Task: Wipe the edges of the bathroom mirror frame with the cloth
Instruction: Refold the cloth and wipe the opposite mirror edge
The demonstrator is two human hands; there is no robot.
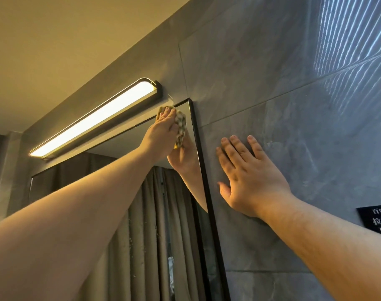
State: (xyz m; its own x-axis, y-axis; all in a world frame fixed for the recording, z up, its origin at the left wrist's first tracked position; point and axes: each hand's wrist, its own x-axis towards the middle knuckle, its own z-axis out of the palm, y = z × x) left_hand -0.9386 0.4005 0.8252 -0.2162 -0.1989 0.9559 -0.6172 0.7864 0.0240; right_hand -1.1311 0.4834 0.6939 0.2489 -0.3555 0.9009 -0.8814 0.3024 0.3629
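The mirror has a thin black frame (203,170) running down its right side and across its top. My left hand (161,132) reaches up to the top right corner and holds a yellow patterned cloth (181,124) against the glass just below the top edge. The cloth hangs down beside the right frame edge, and the hand's reflection shows under it. My right hand (248,177) lies flat, fingers spread, on the grey tiled wall (293,105) just right of the frame.
A long lit wall lamp (94,118) juts out above the mirror's top edge, close to my left hand. A dark sign (376,220) with white characters is fixed to the wall at lower right. Curtains (146,235) are reflected in the mirror.
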